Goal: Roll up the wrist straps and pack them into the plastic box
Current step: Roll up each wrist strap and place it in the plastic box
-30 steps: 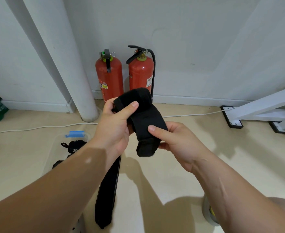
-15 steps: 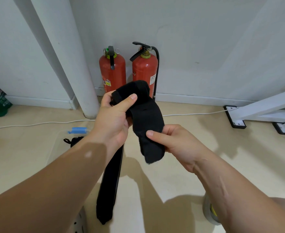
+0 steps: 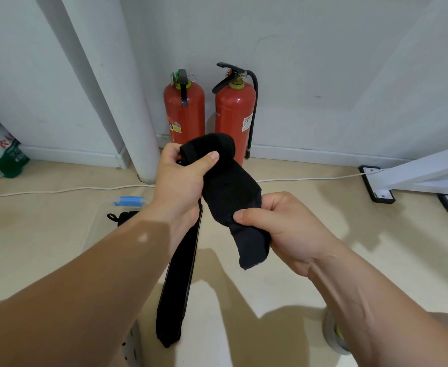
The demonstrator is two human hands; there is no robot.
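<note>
I hold a black wrist strap (image 3: 230, 192) in front of me with both hands. My left hand (image 3: 183, 181) grips its rolled upper end, thumb pressed on top. My right hand (image 3: 281, 226) pinches the flat lower end, whose tip sticks out below my thumb. A long loose tail of the strap (image 3: 180, 276) hangs down from under my left hand. The clear plastic box (image 3: 95, 215) with a blue latch sits on the floor to the left, mostly hidden behind my left forearm; a black rolled strap (image 3: 123, 217) shows inside it.
Two red fire extinguishers (image 3: 209, 115) stand against the wall beside a white pipe (image 3: 117, 88). A white cable (image 3: 58, 190) runs along the floor. A white frame with black feet (image 3: 408, 181) is at the right, a green-and-white bag (image 3: 0, 152) at the left.
My right hand has slid down the strap's flat end and pulled it straighter. The view has tilted up slightly. My left hand keeps its grip on the rolled end.
</note>
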